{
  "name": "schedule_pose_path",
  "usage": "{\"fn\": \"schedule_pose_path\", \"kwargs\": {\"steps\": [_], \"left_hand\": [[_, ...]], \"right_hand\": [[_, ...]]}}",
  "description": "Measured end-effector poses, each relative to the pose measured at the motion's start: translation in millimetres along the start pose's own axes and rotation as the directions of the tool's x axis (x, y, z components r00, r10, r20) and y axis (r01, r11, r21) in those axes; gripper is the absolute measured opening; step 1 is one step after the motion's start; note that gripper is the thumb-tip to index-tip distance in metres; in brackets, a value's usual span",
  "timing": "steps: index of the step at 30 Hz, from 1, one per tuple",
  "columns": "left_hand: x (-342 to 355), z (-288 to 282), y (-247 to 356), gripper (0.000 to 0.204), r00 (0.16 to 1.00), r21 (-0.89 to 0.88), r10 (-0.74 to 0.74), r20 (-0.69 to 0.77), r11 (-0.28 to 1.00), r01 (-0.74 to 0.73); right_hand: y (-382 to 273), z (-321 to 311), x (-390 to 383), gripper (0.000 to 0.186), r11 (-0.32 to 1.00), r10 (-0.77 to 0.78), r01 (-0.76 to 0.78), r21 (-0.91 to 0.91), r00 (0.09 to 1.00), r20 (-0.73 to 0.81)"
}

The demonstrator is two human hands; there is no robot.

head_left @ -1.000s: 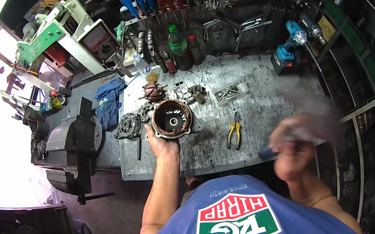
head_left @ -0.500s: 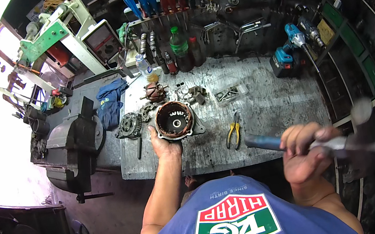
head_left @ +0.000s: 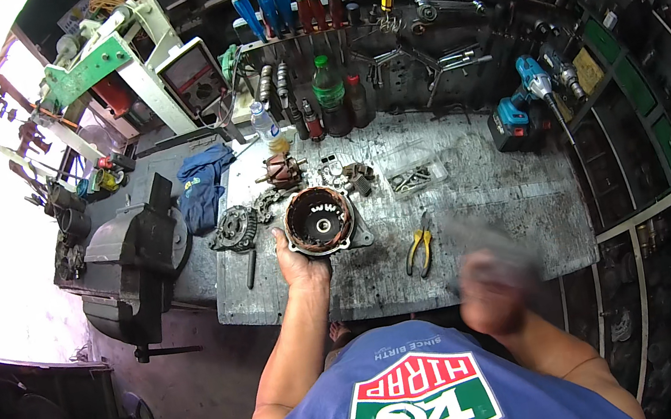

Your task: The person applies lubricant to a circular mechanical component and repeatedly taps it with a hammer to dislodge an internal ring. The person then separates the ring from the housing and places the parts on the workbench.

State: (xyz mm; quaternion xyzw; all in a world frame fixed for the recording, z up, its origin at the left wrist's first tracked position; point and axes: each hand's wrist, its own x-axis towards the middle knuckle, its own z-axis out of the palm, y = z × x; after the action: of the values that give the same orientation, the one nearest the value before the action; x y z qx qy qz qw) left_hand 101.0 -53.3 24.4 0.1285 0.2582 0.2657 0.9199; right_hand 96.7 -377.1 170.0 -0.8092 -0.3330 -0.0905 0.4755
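My left hand [head_left: 304, 269] grips the edge of a round metal alternator housing [head_left: 354, 226], lined inside with dark copper windings [head_left: 293, 224]. The housing's open side faces up. My right hand [head_left: 492, 294] is smeared by motion over the bench's front edge, closed on a hammer [head_left: 499, 243] that shows as a grey blur. Between the two hands lie yellow-handled pliers [head_left: 419, 250]. Left of the housing are another round metal end cover [head_left: 233, 229] and a dark rod [head_left: 251, 270]. A copper-wound rotor [head_left: 282, 170] lies behind it.
A bench vise [head_left: 128, 255] and a blue cloth [head_left: 202, 188] are at the left. A clear tray of small parts [head_left: 417, 178] lies mid-bench. Bottles [head_left: 329, 94] stand at the back, a blue cordless power tool [head_left: 519, 105] at the right. Tools hang on the back wall.
My right hand has swung the hammer left, from beyond the bench's right side toward the pliers. My left hand still holds the housing, which appears almost unmoved.
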Motion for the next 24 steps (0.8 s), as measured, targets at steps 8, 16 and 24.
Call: {"fn": "schedule_pose_path", "kwargs": {"steps": [8,16,24], "left_hand": [[-24.7,-1.3,15.8,0.059,0.999,0.026,-0.048,-0.005,0.998,0.049],[-30.0,-3.3,9.1,0.05,0.992,0.002,-0.085,-0.089,0.996,0.086],[-21.1,-9.2,3.0,0.065,0.991,0.016,-0.085,-0.102,0.996,0.087]], "right_hand": [[100.2,44.6,-81.3,0.037,0.729,0.658,-0.511,-0.455,0.707,0.259],[91.9,41.3,-80.5,0.038,0.827,0.548,-0.447,-0.342,0.778,0.308],[48.2,44.7,-41.7,0.031,0.939,0.331,-0.262,-0.221,0.862,0.385]]}}
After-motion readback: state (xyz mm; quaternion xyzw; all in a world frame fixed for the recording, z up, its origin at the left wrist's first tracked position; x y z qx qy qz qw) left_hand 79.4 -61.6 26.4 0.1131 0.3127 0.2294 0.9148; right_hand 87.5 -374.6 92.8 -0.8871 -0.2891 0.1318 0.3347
